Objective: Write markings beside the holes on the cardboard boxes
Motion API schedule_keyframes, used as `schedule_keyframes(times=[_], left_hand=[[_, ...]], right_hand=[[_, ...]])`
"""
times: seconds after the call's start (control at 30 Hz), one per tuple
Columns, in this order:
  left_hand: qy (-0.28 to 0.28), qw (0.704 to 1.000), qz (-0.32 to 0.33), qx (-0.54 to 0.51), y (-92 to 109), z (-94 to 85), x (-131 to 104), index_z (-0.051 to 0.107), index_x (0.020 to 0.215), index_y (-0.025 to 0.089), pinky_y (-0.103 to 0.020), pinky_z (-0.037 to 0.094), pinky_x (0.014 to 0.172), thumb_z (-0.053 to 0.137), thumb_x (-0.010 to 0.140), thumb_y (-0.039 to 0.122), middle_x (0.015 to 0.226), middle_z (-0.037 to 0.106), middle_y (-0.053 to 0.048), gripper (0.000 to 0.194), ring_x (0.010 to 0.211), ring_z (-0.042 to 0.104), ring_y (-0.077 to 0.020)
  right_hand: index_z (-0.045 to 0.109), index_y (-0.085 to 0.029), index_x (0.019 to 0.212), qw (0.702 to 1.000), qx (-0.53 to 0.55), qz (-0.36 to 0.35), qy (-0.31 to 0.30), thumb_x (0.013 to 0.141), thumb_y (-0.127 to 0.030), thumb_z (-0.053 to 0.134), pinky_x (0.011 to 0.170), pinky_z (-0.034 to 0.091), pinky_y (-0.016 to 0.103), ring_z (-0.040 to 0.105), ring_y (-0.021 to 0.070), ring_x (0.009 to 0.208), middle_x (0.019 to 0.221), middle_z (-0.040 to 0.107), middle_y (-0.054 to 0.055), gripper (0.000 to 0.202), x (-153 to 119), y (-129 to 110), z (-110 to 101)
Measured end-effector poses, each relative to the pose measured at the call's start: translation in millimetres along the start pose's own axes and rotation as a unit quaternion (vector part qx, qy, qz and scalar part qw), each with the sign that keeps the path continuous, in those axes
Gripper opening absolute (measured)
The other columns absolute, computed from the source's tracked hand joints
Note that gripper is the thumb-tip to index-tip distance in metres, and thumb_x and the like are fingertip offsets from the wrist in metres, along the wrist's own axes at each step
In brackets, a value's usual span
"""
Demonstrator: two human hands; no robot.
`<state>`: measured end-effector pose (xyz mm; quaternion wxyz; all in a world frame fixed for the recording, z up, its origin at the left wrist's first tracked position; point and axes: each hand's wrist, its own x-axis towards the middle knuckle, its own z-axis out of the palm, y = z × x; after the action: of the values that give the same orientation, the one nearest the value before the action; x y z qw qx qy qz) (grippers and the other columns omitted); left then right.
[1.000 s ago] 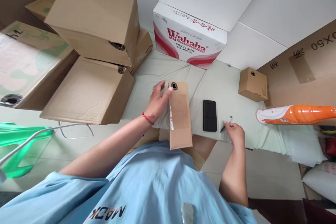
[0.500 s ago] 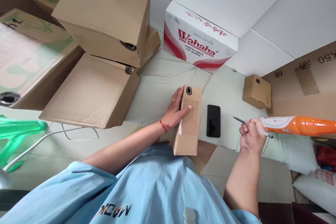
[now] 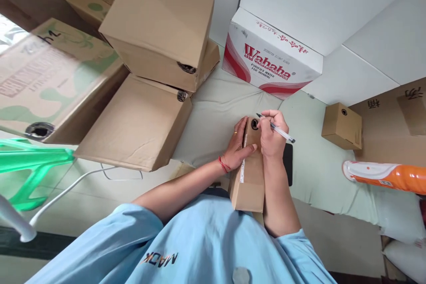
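Observation:
A narrow brown cardboard box (image 3: 249, 188) stands right in front of my body. My left hand (image 3: 237, 150) steadies it, thumb over the top face and fingers along the left side. In my right hand (image 3: 274, 135) a pen (image 3: 282, 133) is gripped, its dark tip close to a black-rimmed hole (image 3: 254, 124) at the box's far end. Whether the tip touches the box I cannot tell. A black phone (image 3: 289, 166) lies just right of the box, partly hidden by my right forearm.
Large cardboard boxes (image 3: 133, 120) are stacked at the left, near a green plastic stool (image 3: 33, 164). A white and red Wahaha carton (image 3: 273, 57) stands at the back. To the right are a small brown box (image 3: 341, 126) and an orange bottle (image 3: 382, 173).
My right hand has come left with the pen, from beside the orange bottle to the far end of the box. My left hand stays on the box. The view has shifted slightly.

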<state>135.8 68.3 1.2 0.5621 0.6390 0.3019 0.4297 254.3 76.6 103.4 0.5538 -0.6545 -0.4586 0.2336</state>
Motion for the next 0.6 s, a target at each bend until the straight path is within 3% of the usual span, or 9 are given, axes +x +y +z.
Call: schedule_keyframes(times=[0.23,0.4,0.6], left_hand=[[0.013,1.000,0.014,-0.005,0.9,2.9,-3.3,0.021,0.176,0.026,-0.065,0.017,0.138,0.066,0.092,0.066,0.177,0.032,-0.017,0.103,0.167,0.025,-0.0422],[0.016,0.999,0.025,-0.013,0.2,3.8,-3.8,0.020,0.175,0.024,-0.066,0.018,0.138,0.068,0.092,0.061,0.177,0.030,-0.019,0.102,0.167,0.025,-0.0433],[0.021,0.999,0.039,-0.017,-1.4,4.5,-2.7,0.021,0.174,0.023,-0.067,0.020,0.137,0.066,0.092,0.063,0.177,0.030,-0.019,0.101,0.166,0.026,-0.0435]], right_hand=[[0.065,-0.023,0.075,0.997,-0.071,-0.001,0.023,0.085,-0.026,0.060,0.064,0.043,0.028,0.051,0.0135,0.058,0.060,0.057,-0.007,0.012,-12.0,-8.9,-9.4],[0.067,-0.023,0.074,1.000,-0.008,0.002,0.010,0.085,-0.023,0.062,0.066,0.044,0.028,0.053,0.0131,0.057,0.059,0.060,-0.007,0.012,-8.0,-5.4,-5.9],[0.067,-0.023,0.077,0.999,-0.038,0.015,0.009,0.085,-0.024,0.061,0.065,0.044,0.028,0.056,0.0137,0.059,0.061,0.062,-0.006,0.010,-7.2,-7.3,-6.5]])
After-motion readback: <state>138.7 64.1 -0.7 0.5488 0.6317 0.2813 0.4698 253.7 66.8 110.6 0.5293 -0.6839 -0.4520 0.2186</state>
